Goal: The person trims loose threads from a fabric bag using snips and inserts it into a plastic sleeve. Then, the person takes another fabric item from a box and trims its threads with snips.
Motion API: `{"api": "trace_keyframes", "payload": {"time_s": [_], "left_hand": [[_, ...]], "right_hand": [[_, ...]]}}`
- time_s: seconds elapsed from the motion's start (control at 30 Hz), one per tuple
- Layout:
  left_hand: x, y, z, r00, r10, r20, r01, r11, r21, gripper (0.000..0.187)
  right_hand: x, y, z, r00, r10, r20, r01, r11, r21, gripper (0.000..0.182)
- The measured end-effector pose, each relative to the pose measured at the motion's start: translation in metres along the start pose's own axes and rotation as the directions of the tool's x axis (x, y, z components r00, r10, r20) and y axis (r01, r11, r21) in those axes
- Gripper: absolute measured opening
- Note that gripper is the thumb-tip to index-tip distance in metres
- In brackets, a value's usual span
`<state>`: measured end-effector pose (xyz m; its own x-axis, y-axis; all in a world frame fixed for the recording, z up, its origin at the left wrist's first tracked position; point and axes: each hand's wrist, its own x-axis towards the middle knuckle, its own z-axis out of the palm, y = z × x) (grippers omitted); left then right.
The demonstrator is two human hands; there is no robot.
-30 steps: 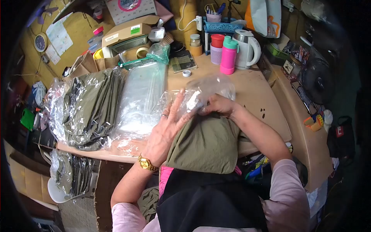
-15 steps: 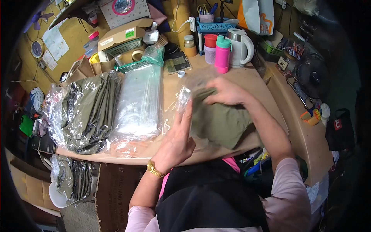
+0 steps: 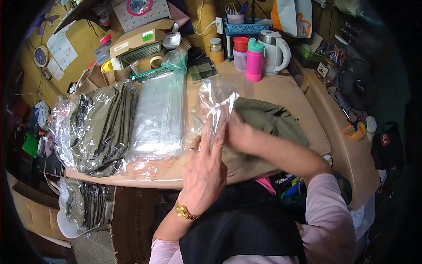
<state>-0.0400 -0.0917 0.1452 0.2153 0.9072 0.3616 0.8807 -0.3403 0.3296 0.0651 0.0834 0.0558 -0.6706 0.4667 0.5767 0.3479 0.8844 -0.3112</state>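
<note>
Head view: left fingers (image 3: 218, 144) touch bag (image 3: 214, 97); calendar (image 3: 151, 17) shows numbers

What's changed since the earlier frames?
The green cloth has shifted right and away from the body. The right hand has come back toward the body, beside the left hand at the clear bag; blur hides its grip. The pink bottle, kettle and stack of clear bags stayed put.

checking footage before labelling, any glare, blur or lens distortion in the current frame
Head view: right hand motion-blurred, left hand sharper; head view: bright glare on the clear bag at the hands and on the stack of clear bags; head view: wide-lens distortion seems to bow the table edge, with corners going black.
</note>
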Motion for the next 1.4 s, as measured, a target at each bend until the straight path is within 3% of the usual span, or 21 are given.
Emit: {"api": "trace_keyframes", "payload": {"time_s": [0.03, 0.07, 0.1, 0.17, 0.23, 0.3, 0.4, 0.47, 0.57, 0.63, 0.7, 0.77, 0.8, 0.83, 0.9, 0.93, 0.97, 1.07, 1.23, 1.27, 1.4], "left_hand": [[-0.003, -0.005, 0.002, 0.998, 0.018, -0.061, -0.007, 0.986, 0.167, 0.091], [-0.005, -0.008, 0.000, 0.997, 0.021, -0.079, -0.005, 0.980, 0.201, 0.088], [-0.008, -0.004, -0.005, 0.997, 0.017, -0.079, 0.000, 0.980, 0.199, 0.088], [-0.015, 0.007, -0.019, 0.994, -0.041, 0.101, 0.024, 0.986, 0.163, 0.091], [-0.021, 0.004, -0.016, 0.997, -0.027, 0.075, 0.018, 0.993, 0.117, 0.091], [-0.022, 0.006, -0.018, 0.972, 0.028, 0.234, -0.057, 0.991, 0.120, 0.091], [-0.026, 0.004, -0.016, 0.881, 0.159, 0.445, -0.157, 0.987, -0.043, 0.080], [-0.028, 0.003, -0.021, 0.768, 0.262, 0.585, -0.215, 0.965, -0.150, 0.073], [-0.013, -0.010, -0.048, 0.817, 0.323, 0.478, -0.206, 0.937, -0.281, 0.064], [0.023, -0.020, -0.063, 0.912, 0.187, 0.366, -0.102, 0.965, -0.240, 0.054], [0.077, -0.042, -0.031, 0.956, 0.151, 0.252, -0.113, 0.980, -0.162, 0.070], [0.114, -0.059, 0.038, 0.983, 0.162, 0.091, -0.163, 0.987, 0.005, 0.081], [0.125, -0.072, 0.084, 0.971, 0.233, -0.059, -0.223, 0.965, 0.135, 0.085], [0.130, -0.080, 0.118, 0.958, 0.258, -0.126, -0.234, 0.956, 0.175, 0.075], [0.140, -0.081, 0.147, 0.938, 0.290, -0.188, -0.250, 0.945, 0.209, 0.065], [0.148, -0.080, 0.152, 0.987, 0.156, 0.032, -0.158, 0.984, 0.085, 0.052], [0.154, -0.077, 0.156, 0.963, 0.040, 0.266, -0.038, 0.999, -0.013, 0.040], [0.153, -0.032, 0.137, 0.967, 0.208, -0.150, -0.240, 0.940, -0.242, 0.029], [0.108, 0.074, 0.081, 0.751, 0.659, 0.042, -0.656, 0.752, -0.058, 0.038], [0.096, 0.077, 0.080, 0.734, 0.677, 0.057, -0.670, 0.735, -0.106, 0.038], [0.053, 0.051, 0.069, 0.742, 0.670, -0.020, -0.646, 0.707, -0.289, 0.057]], "right_hand": [[0.016, -0.055, -0.033, 0.818, 0.083, 0.570, 0.265, 0.824, -0.501, 0.051], [-0.003, -0.048, -0.011, 0.954, -0.159, 0.254, 0.219, 0.949, -0.229, 0.050], [-0.013, -0.028, -0.001, 0.953, -0.160, 0.258, 0.221, 0.949, -0.225, 0.050], [0.004, -0.026, -0.028, 0.457, -0.240, 0.857, -0.170, 0.922, 0.349, 0.043], [0.011, -0.004, -0.037, 0.433, -0.199, 0.879, -0.728, 0.499, 0.471, 0.044], [0.017, 0.044, -0.004, 0.606, 0.055, 0.793, -0.085, 0.996, -0.004, 0.054], [-0.023, 0.037, -0.002, 0.834, 0.210, 0.511, 0.027, 0.908, -0.417, 0.084], [-0.034, 0.014, 0.008, 0.708, 0.304, 0.638, -0.057, 0.924, -0.378, 0.094], [-0.019, -0.010, -0.005, 0.458, 0.310, 0.833, -0.187, 0.950, -0.250, 0.104], [-0.015, -0.007, -0.004, 0.682, 0.023, 0.731, 0.315, 0.893, -0.322, 0.109], [-0.043, 0.020, 0.042, 0.818, -0.101, 0.566, 0.288, 0.924, -0.251, 0.102], [-0.053, 0.030, 0.073, 0.858, -0.160, 0.488, 0.082, 0.981, 0.176, 0.091], [-0.041, -0.004, 0.042, 0.804, -0.033, 0.594, 0.191, 0.960, -0.206, 0.100], [-0.031, -0.013, 0.038, 0.802, -0.034, 0.596, 0.195, 0.959, -0.208, 0.100], [-0.021, -0.019, 0.035, 0.254, 0.101, 0.962, -0.035, 0.995, -0.096, 0.093], [-0.087, 0.034, 0.121, 0.719, -0.096, 0.689, 0.019, 0.993, 0.119, 0.083], [-0.087, 0.036, 0.118, 0.720, -0.090, 0.688, 0.014, 0.993, 0.115, 0.083], [-0.065, 0.021, 0.085, 0.924, -0.122, 0.362, 0.199, 0.963, -0.183, 0.074], [-0.027, 0.041, 0.047, 0.894, 0.238, 0.379, -0.093, 0.927, -0.364, 0.082], [-0.029, 0.051, 0.041, 0.853, 0.389, 0.347, -0.251, 0.890, -0.380, 0.085], [-0.060, 0.061, 0.007, 0.872, 0.376, 0.313, -0.239, 0.886, -0.398, 0.083]]}}
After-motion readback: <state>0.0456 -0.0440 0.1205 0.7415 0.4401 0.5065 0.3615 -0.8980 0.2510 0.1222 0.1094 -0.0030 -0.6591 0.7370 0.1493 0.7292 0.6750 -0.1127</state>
